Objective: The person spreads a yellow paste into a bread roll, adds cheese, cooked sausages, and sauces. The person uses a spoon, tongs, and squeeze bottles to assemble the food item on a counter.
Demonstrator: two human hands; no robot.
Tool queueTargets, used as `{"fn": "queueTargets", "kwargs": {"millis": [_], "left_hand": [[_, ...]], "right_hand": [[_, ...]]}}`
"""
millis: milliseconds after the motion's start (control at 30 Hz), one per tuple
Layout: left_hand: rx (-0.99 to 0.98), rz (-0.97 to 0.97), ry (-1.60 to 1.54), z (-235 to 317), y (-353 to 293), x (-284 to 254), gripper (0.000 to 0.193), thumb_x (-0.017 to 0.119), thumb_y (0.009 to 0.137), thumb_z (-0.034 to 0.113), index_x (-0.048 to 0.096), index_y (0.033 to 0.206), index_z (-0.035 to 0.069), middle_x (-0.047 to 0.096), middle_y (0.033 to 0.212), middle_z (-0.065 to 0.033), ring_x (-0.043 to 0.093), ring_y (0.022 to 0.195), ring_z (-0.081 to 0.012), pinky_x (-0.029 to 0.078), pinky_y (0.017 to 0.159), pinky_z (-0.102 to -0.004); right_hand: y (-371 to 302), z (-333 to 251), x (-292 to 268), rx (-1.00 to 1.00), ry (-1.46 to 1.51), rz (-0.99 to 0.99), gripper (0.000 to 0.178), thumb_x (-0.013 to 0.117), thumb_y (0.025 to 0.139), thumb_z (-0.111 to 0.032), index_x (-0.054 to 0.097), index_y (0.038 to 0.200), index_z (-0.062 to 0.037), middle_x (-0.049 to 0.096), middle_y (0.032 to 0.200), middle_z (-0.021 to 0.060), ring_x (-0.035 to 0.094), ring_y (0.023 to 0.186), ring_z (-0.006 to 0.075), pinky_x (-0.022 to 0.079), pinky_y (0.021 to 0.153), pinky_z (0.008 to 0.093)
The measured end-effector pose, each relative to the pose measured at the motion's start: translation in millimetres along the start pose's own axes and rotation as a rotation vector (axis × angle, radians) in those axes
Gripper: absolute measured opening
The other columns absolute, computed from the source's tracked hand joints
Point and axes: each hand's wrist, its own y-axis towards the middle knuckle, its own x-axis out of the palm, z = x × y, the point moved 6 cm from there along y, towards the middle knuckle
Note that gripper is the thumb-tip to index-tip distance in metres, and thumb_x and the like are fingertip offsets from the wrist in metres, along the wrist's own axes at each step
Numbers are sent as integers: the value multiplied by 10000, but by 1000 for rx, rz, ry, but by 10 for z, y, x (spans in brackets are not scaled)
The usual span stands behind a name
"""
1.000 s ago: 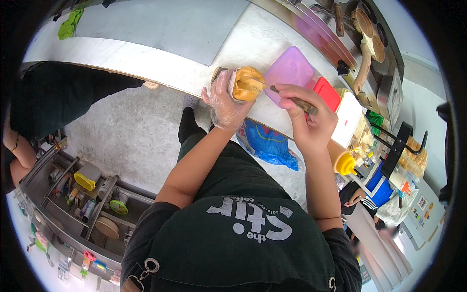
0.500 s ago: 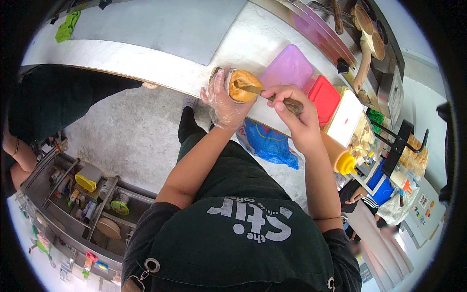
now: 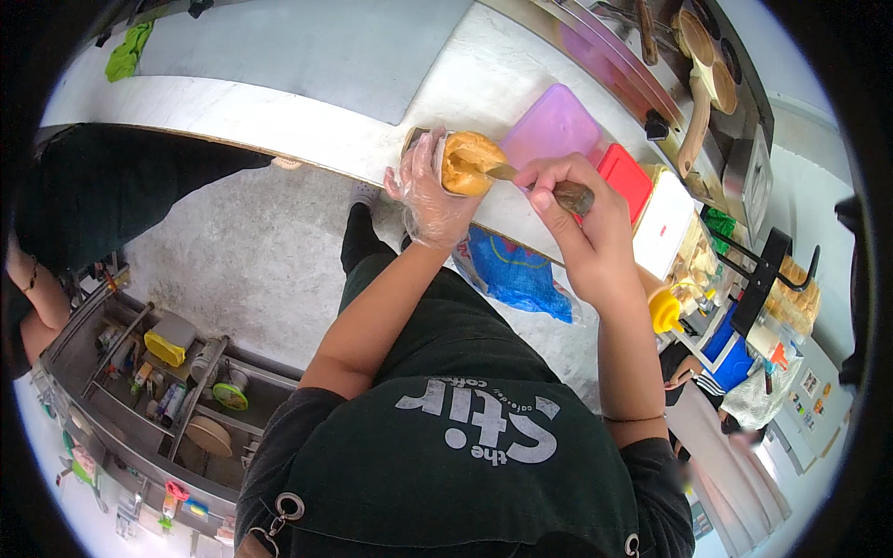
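My left hand [image 3: 433, 200], in a clear plastic glove, is closed around a golden bread bun [image 3: 473, 153] with a pale wrapper at its side. A slit or hollow shows in the bun's face. My bare right hand [image 3: 581, 205] grips a knife [image 3: 574, 196] by its dark brown handle. The short visible part of its blade points left, and its tip is at or just inside the bun's opening. Both hands are over the front edge of the white counter [image 3: 372, 139].
Beyond the hands lie a purple lid [image 3: 555, 126], a red-lidded box [image 3: 625, 181] and a yellow-capped squeeze bottle [image 3: 663, 310]. A grey mat [image 3: 307, 56] covers the far counter. A blue bag [image 3: 516, 274] is below the edge. Another person in dark clothing [image 3: 102, 195] stands at left.
My right hand has moved right, drawing most of the knife's blade back out of the bun. The opening in the bun shows more. My left hand stays nearly in place.
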Motion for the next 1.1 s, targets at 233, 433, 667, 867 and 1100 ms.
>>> {"fn": "queueTargets", "kwargs": {"millis": [233,433,667,867,1100], "left_hand": [[110,82,76,-43,-33,50,963,862,635,462,422,1414,104,549,1365,-77,451,1324,-288,103,1097,-645],[24,14,39,-41,-6,39,976,870,612,449,427,1415,112,557,1352,-75,468,1308,-297,111,1089,-650],[76,39,-49,28,7,-3,1031,896,581,432,389,1411,93,551,1371,-80,441,1330,-345,128,1082,-655],[97,18,-45,-14,-19,44,1097,871,639,525,292,1440,47,500,1446,-96,391,1375,-314,63,1109,-617],[87,45,44,10,10,56,1085,898,591,447,317,1432,81,543,1382,-92,439,1334,-332,95,1095,-637]], "right_hand": [[330,-1,483,-122,-205,-171,134,620,958,-124,579,994,-1,680,1037,113,640,940,169,503,864,295],[425,-126,433,-70,-40,-161,136,621,957,-149,584,984,-22,681,1011,123,652,926,192,509,843,308],[98,-28,78,-113,189,31,144,644,954,-151,601,986,-17,718,1037,113,691,957,182,540,840,306],[-154,343,345,-69,129,161,175,692,933,-144,626,1012,-2,726,1087,147,718,952,192,555,822,297],[-354,164,-53,-74,389,295,151,684,919,-59,631,1015,45,727,1045,168,707,988,218,549,892,329]]}}
